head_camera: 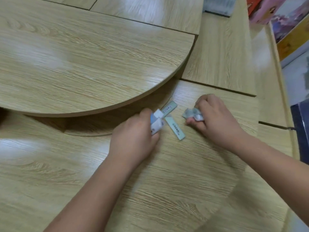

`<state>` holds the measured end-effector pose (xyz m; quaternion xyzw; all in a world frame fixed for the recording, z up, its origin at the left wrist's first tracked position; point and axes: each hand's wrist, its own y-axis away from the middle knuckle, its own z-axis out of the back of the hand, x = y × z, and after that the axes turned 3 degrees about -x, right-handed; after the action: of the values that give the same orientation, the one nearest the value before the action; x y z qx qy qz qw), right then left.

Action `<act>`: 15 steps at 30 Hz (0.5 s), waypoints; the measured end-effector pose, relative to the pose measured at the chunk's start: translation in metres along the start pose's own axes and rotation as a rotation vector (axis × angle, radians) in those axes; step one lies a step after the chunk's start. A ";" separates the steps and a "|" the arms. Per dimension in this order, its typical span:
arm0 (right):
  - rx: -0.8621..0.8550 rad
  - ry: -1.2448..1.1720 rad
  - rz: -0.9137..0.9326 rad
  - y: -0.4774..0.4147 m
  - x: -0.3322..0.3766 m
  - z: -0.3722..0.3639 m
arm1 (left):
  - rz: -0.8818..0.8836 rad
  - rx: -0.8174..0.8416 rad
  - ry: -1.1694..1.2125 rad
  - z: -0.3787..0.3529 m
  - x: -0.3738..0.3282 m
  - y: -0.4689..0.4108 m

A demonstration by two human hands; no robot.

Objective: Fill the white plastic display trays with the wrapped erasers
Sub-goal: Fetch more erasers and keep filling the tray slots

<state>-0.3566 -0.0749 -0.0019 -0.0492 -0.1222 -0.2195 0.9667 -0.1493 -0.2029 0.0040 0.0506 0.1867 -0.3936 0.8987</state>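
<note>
My left hand [133, 136] grips a small bunch of wrapped erasers [157, 121], white and pale blue, whose ends stick out past its fingers. My right hand [215, 121] curls round more wrapped erasers [192, 113], partly hidden under its fingers. Between the hands two pale green wrapped erasers lie loose on the wooden surface: one [169, 108] with a barcode label, angled up to the right, and one [175, 128] angled down to the right. No white display tray is in view.
A raised round wooden tabletop [83, 64] overhangs the surface just behind the hands. Wooden shelving [222, 52] runs along the right, with colourful boxes [270, 12] at the top right and a dark object [299, 131] at the right edge.
</note>
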 end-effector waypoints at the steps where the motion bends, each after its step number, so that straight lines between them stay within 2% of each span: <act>1: 0.031 0.007 -0.015 0.000 -0.001 -0.003 | -0.002 0.003 -0.026 -0.005 -0.007 -0.007; 10: 0.084 -0.016 -0.065 0.000 0.002 -0.006 | -0.065 0.025 -0.083 -0.026 -0.029 -0.038; 15: 0.210 -0.024 -0.021 -0.004 0.000 -0.001 | 0.002 0.031 -0.053 -0.024 -0.028 -0.041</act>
<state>-0.3583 -0.0789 -0.0028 0.0512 -0.1568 -0.2149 0.9626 -0.2033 -0.2058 -0.0049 0.0543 0.1564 -0.3968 0.9028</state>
